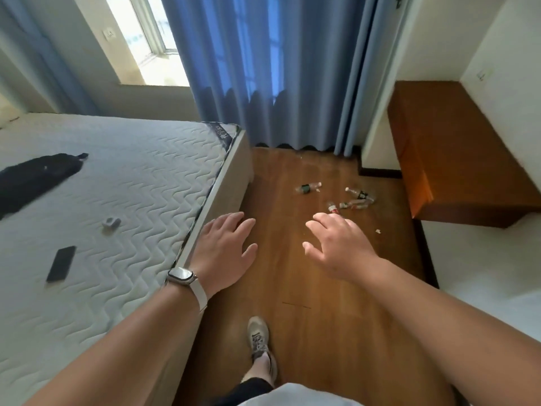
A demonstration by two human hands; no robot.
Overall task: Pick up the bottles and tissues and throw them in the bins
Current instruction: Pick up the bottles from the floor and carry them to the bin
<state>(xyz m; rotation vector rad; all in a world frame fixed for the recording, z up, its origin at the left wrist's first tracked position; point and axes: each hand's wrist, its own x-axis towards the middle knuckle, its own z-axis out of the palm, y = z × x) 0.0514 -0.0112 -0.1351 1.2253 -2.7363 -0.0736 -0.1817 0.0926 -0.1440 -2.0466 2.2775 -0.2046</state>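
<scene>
Currently both hands are out in front, palms down, holding nothing. Left hand (227, 246): fingers spread and loosely extended, beside the mattress (117, 200) edge; a watch (181, 275) with a pale strap sits on that wrist. Right hand (339, 244): fingers splayed and slightly curled, empty, raised over the wooden floor (307, 332).

Bottles lie on the floor ahead of the hands, toward the blue curtain (263, 68). One bottle with a dark label (307, 188) lies on its side, apart from the rest, beyond the gap between the hands. A cluster of bottles (358, 199) lies further right, near the brown cabinet (453, 150); the nearest, with a red label (333, 208), shows just above the right hand's fingertips, partly overlapped by them. No contact with any bottle.

A small white scrap (378, 230), possibly tissue, lies on the floor to the right of the right hand.

On the mattress: a dark phone (61, 263), a small white object (110, 223), and a black garment (35, 177). One shoe (258, 336) is planted on the floor below the hands.
</scene>
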